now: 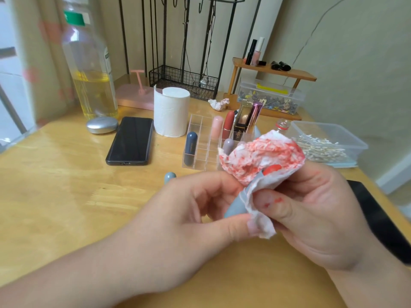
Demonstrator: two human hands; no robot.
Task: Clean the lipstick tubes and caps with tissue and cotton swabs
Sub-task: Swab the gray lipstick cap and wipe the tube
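My left hand point(195, 210) holds a grey-blue lipstick tube point(239, 205) by its lower end, thumb against its base. The red lipstick tip point(273, 168) shows at the top. My right hand point(315, 214) pinches a white tissue point(255, 158), heavily smeared red, wrapped around the upper part of the tube. Red marks stain my right fingers. The tube's grey-blue cap point(170, 177) lies on the table just behind my left hand.
A clear organizer point(200, 138) holds several lipsticks. A tissue roll point(171, 112), phone point(130, 141), oil bottle point(91, 72) and silver case point(102, 125) stand at the left. A box of cotton swabs point(324, 145) sits right; a crumpled tissue point(219, 104) lies behind.
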